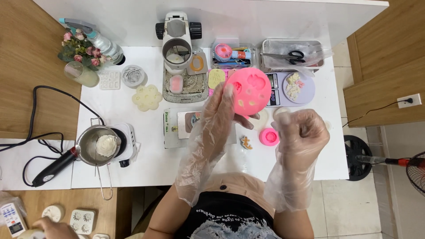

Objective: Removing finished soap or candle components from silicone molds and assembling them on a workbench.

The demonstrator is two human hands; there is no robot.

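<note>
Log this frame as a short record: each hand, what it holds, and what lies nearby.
left hand: gloved, holds up pink mould
right hand: gloved, closed in a fist, contents hidden
below hands: small pink mould on white table
left of table: pot with a white lump on hotplate
back: scissors in tray

A white labelled packet [12, 217] lies bottom left.

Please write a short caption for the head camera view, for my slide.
Gloved left hand lifts a round pink mould above a white table; right hand is clenched.
</note>
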